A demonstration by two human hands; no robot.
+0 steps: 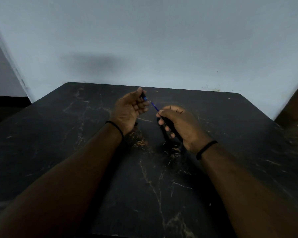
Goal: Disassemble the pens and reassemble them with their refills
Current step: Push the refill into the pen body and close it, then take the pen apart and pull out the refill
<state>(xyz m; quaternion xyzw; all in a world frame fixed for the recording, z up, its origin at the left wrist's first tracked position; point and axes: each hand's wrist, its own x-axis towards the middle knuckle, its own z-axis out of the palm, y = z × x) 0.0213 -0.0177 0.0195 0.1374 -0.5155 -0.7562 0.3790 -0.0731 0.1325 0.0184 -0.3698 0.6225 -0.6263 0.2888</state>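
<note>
We find the left hand (130, 109) gripping a dark pen barrel (143, 96) and the right hand (177, 124) pinching the blue refill (154, 106) while clamped on dark pen parts (169, 127), above the counter (76, 134). We judge insertion or withdrawal underway; next move needs straight alignment.

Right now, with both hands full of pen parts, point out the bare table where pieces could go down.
The table shows bare marble left of the left hand, right of the right hand, and along the far edge by the wall. Crowded only between the hands, where the blue refill spans.
</note>
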